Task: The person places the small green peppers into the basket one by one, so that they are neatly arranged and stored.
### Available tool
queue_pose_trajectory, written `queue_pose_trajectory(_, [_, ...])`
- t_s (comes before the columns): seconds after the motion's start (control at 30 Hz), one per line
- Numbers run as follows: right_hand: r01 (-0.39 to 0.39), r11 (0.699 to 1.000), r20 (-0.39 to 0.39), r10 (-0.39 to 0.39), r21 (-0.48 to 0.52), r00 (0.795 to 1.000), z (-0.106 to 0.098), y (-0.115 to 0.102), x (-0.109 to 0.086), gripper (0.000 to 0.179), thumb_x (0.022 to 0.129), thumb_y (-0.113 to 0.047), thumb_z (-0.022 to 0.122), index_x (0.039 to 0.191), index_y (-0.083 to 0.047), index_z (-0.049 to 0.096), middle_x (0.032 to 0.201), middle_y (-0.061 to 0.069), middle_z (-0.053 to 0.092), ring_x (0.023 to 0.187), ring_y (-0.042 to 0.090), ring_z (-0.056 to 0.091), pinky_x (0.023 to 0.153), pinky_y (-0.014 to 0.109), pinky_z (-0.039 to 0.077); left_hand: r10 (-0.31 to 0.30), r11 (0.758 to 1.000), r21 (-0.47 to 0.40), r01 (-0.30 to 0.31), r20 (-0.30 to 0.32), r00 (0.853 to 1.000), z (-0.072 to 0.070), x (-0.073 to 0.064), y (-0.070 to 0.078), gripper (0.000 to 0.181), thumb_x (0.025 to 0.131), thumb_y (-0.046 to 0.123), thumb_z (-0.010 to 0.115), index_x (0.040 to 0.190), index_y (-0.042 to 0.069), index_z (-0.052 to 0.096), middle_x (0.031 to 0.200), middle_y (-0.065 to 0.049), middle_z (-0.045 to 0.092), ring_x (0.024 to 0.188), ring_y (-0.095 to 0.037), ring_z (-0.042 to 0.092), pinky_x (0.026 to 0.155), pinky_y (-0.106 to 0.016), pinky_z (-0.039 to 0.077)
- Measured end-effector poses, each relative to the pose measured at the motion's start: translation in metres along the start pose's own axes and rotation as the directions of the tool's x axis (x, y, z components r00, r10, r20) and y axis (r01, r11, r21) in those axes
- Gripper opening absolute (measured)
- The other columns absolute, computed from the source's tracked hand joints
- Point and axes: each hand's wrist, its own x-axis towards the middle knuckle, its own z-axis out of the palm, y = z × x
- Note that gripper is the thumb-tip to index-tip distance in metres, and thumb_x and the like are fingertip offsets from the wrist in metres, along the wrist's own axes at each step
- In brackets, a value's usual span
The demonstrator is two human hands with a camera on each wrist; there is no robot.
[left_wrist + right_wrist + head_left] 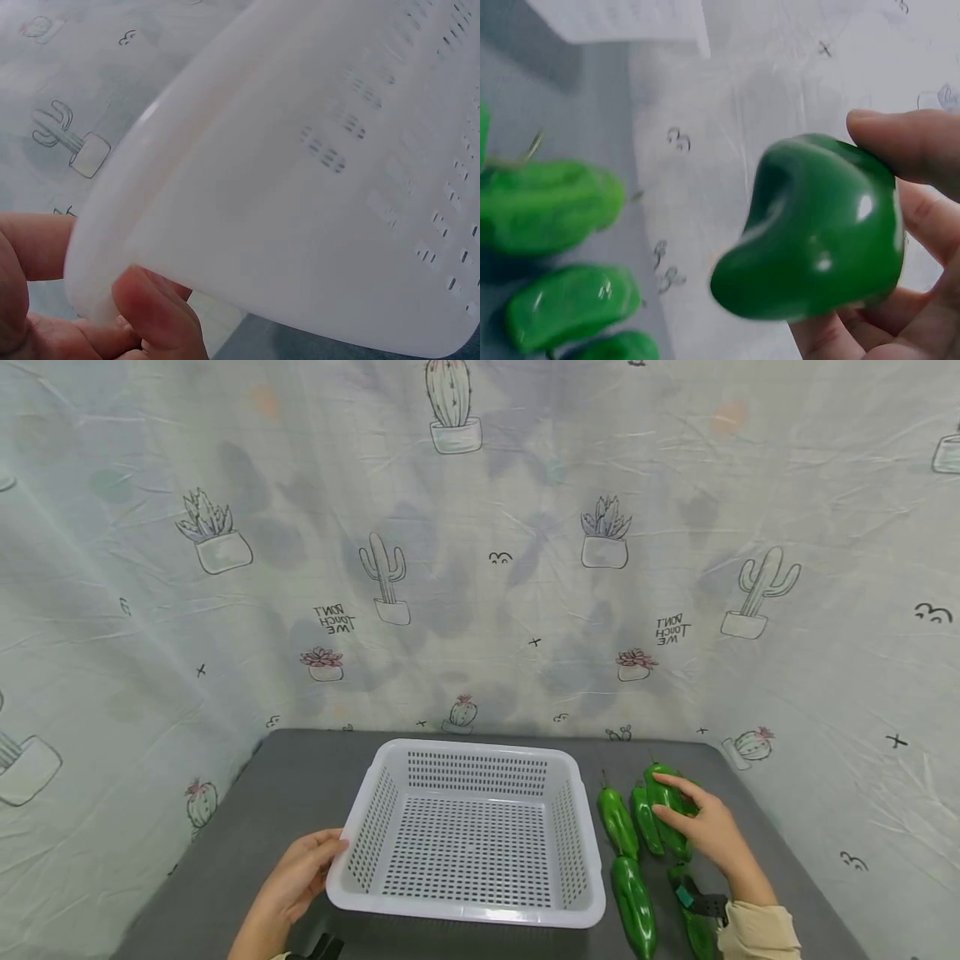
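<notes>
The left hand is gripping the left rim of a white, rectangular, perforated plastic basket, with thumb and fingers clamped on the edge. The basket is resting on a dark grey counter, its visible interior holding nothing. The right hand is holding a glossy, dark green, lobed pepper to the right of the basket; thumb and fingers are closing around it from opposite sides. Whether that pepper is touching the counter cannot be determined. A lighter green, elongated pepper is lying just beside the basket, end to end with a long, deep green pepper. A slim green pepper is lying between the lighter one and the held one.
</notes>
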Motion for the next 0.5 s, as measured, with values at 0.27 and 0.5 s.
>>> queue_pose_trajectory(0.27, [0.100,0.995,-0.002,-0.100,0.021,0.995,0.007,-0.022,0.021,0.053,0.092,-0.033,0.061,0.140,-0.015,0.046,0.143,0.023,0.041,0.117,0.046,0.048,0.081,0.055,0.046,-0.002,1.000,0.000,0.002,0.032,0.999,-0.003,0.001,0.002,0.052,0.096,0.014,0.049,0.132,-0.019,0.034,0.104,-0.010,0.067,0.089,-0.018,0.066,0.072,-0.034,0.054])
queue_pose_trajectory(0.5, [0.141,0.986,0.036,-0.145,0.094,0.989,0.014,-0.044,0.039,0.053,0.091,-0.033,0.062,0.139,-0.016,0.047,0.146,0.022,0.038,0.119,0.048,0.047,0.073,0.048,0.048,-0.012,1.000,0.001,0.012,0.083,0.996,-0.006,0.001,0.002,0.053,0.097,0.015,0.047,0.133,-0.021,0.030,0.102,-0.007,0.066,0.089,-0.017,0.065,0.074,-0.032,0.053])
